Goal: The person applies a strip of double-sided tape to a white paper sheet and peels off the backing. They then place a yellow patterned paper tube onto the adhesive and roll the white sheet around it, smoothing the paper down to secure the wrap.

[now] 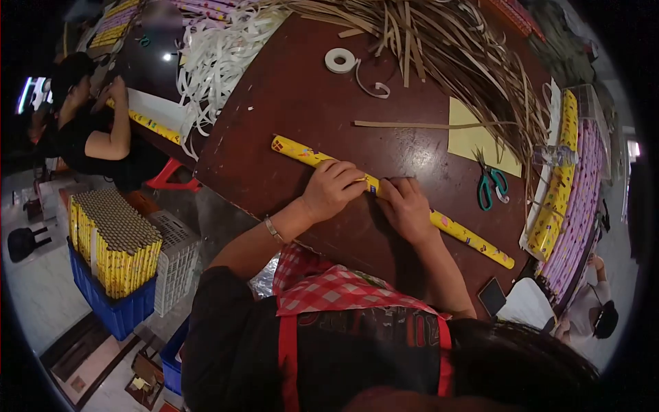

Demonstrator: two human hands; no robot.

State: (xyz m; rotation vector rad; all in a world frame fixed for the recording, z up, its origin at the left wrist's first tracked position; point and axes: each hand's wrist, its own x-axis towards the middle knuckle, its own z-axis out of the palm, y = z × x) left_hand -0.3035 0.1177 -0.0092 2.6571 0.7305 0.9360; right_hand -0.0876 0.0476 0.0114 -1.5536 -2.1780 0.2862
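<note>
A long yellow patterned roll of wrapping paper (pixel 473 241) lies slantwise across the dark red-brown table (pixel 288 89). My left hand (pixel 332 189) is closed over it left of its middle, fingers curled on top. Just to the right, my right hand (pixel 408 208) also grips the roll, with its fingers bent over it; part of them is hidden. Beyond my hands lies one brown strip (pixel 405 125), its right part over a pale yellow sheet (pixel 463 147). Green-handled scissors (pixel 491 184) rest to the right of my right hand.
A white tape roll (pixel 340 60), brown strips (pixel 439 48) and white strips (pixel 226 65) lie at the back. On the right are more rolls (pixel 557 185) and a phone (pixel 491 296). A blue crate (pixel 113 305) of yellow rolls stands left. A co-worker (pixel 89 130) handles a yellow roll.
</note>
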